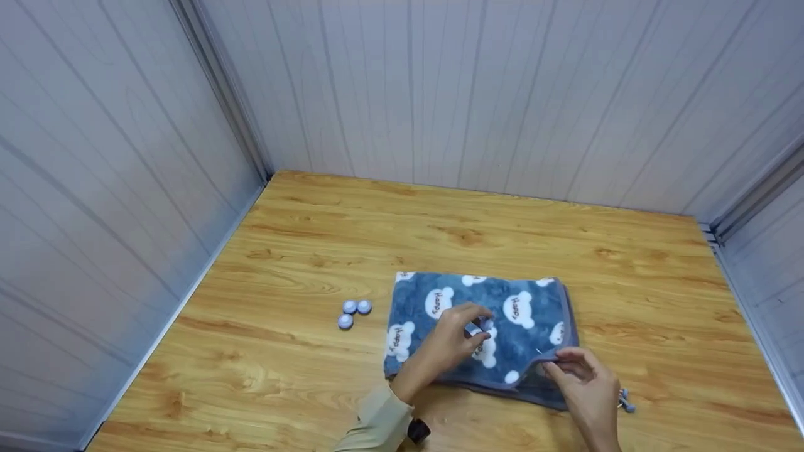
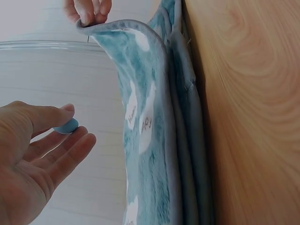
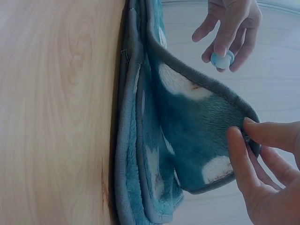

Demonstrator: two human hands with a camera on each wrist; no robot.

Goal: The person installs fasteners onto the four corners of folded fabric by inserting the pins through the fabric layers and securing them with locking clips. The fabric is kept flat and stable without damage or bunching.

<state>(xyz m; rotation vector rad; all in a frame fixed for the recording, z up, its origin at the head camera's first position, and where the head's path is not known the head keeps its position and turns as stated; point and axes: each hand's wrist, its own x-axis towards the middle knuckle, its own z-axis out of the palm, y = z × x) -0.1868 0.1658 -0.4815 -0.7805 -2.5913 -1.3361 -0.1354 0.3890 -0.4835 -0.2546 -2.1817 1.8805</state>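
Observation:
A folded blue blanket (image 1: 465, 289) with white bear heads and grey edging lies on the wooden table. My right hand (image 1: 590, 386) pinches its near right corner between thumb and fingers and lifts it, so the top layer curls up. Close to those fingers, a thin pin (image 2: 88, 39) pokes out of the fabric. Above the middle of the blanket, my left hand (image 1: 449, 339) holds a small round blue cap (image 3: 222, 60) between thumb and fingers, apart from the cloth. The cap's pale side shows in the right wrist view.
Three small round lilac caps (image 1: 350, 307) sit left of the blanket. Small grey-blue pieces with metal pins (image 1: 627, 402) lie beside my right hand. A dark object (image 1: 418, 431) is by the left sleeve. Pale panelled walls (image 1: 440, 94) border the table (image 1: 282, 251).

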